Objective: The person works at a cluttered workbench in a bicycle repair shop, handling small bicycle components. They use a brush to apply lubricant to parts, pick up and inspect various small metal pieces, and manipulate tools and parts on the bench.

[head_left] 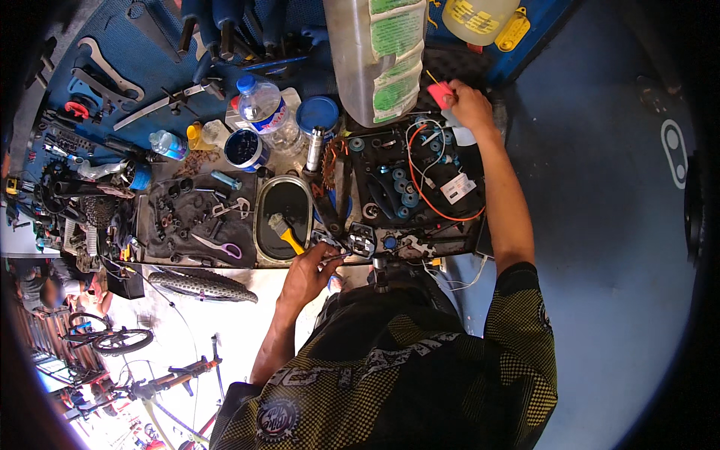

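My right hand reaches to the bench's far right, its fingers closed round a small pale bottle with a pink top and a thin yellow tip. Close to the front edge, my left hand is closed on a small silver metal part, partly hidden by the fingers. Just right of it lies a black and silver block-like part. A yellow-handled brush leans in an oval metal tray of dark liquid, beside the left hand.
Purple-handled scissors and small parts lie on a dark mat. A clear water bottle and a blue-lidded tub stand behind. An orange cable loops across the right mat. A large translucent container rises at the back. Bicycles are at left.
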